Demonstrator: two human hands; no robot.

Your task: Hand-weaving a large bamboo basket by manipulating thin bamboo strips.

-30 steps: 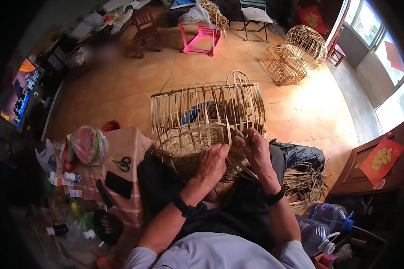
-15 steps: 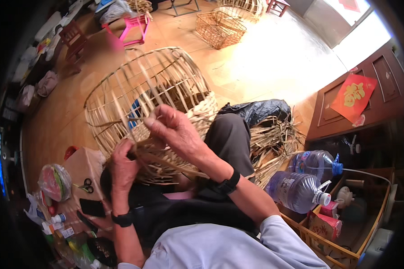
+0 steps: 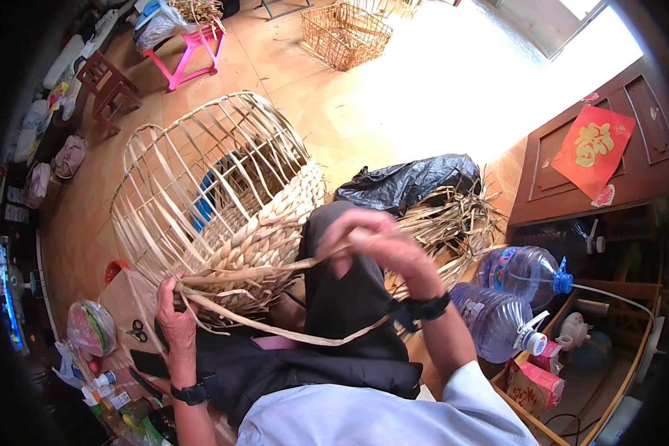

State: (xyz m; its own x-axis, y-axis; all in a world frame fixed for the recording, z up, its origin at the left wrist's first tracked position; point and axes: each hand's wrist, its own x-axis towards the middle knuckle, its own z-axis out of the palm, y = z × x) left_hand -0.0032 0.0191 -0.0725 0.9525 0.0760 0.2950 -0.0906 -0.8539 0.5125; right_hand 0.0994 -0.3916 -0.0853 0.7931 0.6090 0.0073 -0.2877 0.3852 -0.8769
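Note:
A tall basket frame (image 3: 201,178) of pale cane ribs lies tilted across my lap, its lower part woven with thick straw braid (image 3: 264,245). My left hand (image 3: 172,316) grips the woven base at its lower left edge. My right hand (image 3: 375,241) is raised over my dark trouser knee and pinches a long flat straw strand (image 3: 275,331). The strand runs from the weave, loops down across my lap and comes back up to that hand. Both wrists carry dark watches.
A heap of loose straw (image 3: 453,230) and a black plastic bag (image 3: 409,182) lie on the floor to my right. Two large water bottles (image 3: 513,297) lie by a wooden cabinet (image 3: 595,163). A cluttered low table (image 3: 119,327) stands left, a pink stool (image 3: 193,48) and a finished cage (image 3: 346,33) stand beyond.
My right hand has drawn away from the weave to the right, pulling the straw strand out long. The view has swung further to the right.

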